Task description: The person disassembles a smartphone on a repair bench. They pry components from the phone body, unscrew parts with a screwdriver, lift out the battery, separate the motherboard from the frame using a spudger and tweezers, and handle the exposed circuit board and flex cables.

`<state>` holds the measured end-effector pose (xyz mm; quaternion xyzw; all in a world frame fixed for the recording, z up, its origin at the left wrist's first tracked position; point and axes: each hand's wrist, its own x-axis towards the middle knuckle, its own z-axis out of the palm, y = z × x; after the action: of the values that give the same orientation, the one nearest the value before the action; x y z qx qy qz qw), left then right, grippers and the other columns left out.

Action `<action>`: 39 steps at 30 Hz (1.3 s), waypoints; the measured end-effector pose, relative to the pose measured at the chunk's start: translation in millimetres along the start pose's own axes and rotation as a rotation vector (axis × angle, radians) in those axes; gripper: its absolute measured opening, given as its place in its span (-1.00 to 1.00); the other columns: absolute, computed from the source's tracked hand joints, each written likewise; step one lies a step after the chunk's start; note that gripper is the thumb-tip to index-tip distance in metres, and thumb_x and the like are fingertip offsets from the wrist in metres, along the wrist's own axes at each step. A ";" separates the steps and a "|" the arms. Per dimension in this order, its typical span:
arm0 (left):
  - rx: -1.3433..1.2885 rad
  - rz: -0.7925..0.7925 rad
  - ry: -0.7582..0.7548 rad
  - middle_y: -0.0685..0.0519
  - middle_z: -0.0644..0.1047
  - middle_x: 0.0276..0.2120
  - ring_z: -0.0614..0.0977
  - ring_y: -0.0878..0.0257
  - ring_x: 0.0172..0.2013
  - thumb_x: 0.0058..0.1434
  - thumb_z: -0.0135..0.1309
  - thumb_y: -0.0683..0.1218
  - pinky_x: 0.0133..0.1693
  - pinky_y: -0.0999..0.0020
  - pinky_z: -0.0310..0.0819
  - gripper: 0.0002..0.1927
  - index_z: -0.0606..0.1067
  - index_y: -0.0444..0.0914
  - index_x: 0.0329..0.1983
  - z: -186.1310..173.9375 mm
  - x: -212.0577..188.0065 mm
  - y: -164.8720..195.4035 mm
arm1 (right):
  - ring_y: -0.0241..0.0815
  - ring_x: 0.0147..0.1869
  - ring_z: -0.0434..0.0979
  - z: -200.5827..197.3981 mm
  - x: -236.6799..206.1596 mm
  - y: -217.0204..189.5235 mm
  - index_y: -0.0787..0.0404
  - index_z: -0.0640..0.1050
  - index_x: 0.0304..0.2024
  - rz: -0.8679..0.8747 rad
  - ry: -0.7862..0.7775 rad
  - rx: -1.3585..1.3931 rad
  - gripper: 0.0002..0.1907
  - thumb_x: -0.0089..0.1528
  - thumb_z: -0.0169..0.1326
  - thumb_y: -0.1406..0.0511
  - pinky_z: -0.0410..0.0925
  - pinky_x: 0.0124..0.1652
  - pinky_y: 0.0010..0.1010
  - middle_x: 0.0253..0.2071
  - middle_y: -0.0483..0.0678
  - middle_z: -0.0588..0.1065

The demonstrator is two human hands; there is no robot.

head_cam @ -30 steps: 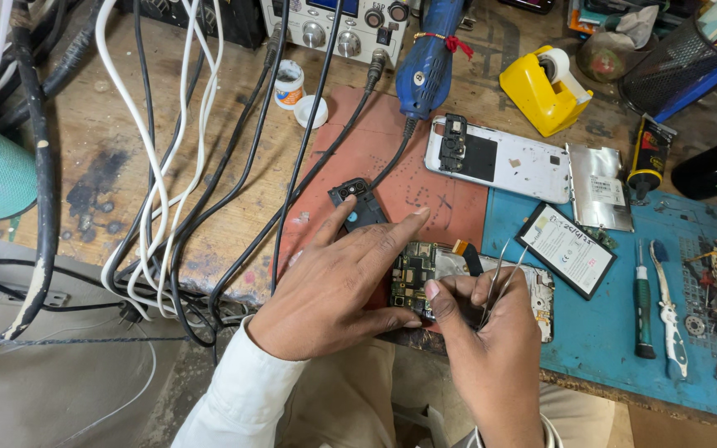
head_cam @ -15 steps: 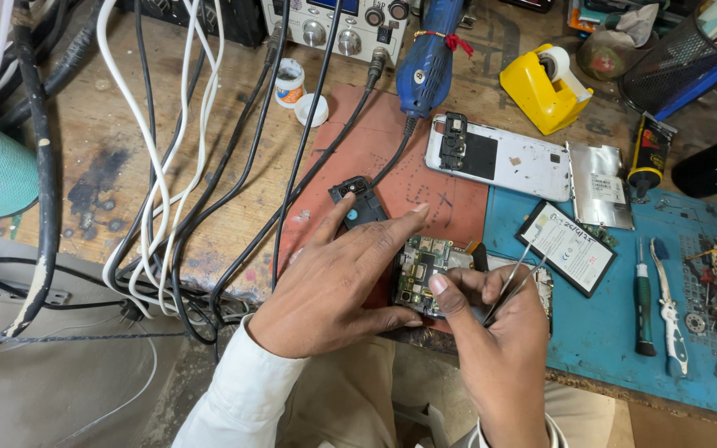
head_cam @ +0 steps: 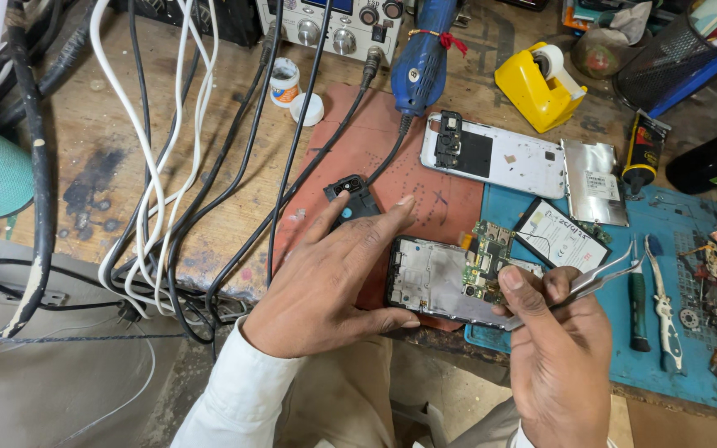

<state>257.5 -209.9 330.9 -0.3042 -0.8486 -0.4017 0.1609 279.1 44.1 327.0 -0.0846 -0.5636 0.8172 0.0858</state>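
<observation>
L hand (head_cam: 334, 278): palm down, fingers spread flat, grasping nothing; fingertips press the left end of the phone frame (head_cam: 433, 282), prob. to stop it sliding on the mat.
R hand (head_cam: 558, 348): thumb + forefinger pinched on tweezers (head_cam: 599, 278); the other fingers curl under for support.
Circuit board (head_cam: 485, 259): green, just above the R thumb tip, tilted, lying over the frame's right end; can't tell if the thumb touches it.
Tweezers: silver, the shown end juts up-right away from the R fingers; working tips not clear.
Phone frame: dark, open side up, between the two hands, across the red mat (head_cam: 392, 149) and the blue mat (head_cam: 690, 357) edge.
Small black part (head_cam: 353, 199): just beyond the L forefinger, on the red mat, apart from it.
Back cover (head_cam: 499, 158): white, well beyond both hands' fingertips, parked off to the side.
Screwdriver (head_cam: 639, 303): green handle, just right of the R knuckles, within easy reach.
Cables (head_cam: 176, 166): black + white, left of the L hand, running to the bench gear.
</observation>
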 end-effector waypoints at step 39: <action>-0.504 -0.348 0.498 0.01 0.62 -0.16 0.72 0.28 -0.19 0.23 0.28 -0.30 -0.20 0.48 0.64 -0.72 0.60 -0.32 0.01 50.7 -18.8 57.9 | -0.16 0.02 0.60 25.5 -31.3 7.5 0.15 0.19 -0.31 -0.083 -0.056 -0.145 -0.62 0.21 0.14 0.55 0.46 0.05 -0.34 -0.06 0.31 0.59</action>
<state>307.7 -149.2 323.3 -0.0791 -0.6972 -0.6803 0.2115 303.2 11.0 330.1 -0.0446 -0.6267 0.7719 0.0974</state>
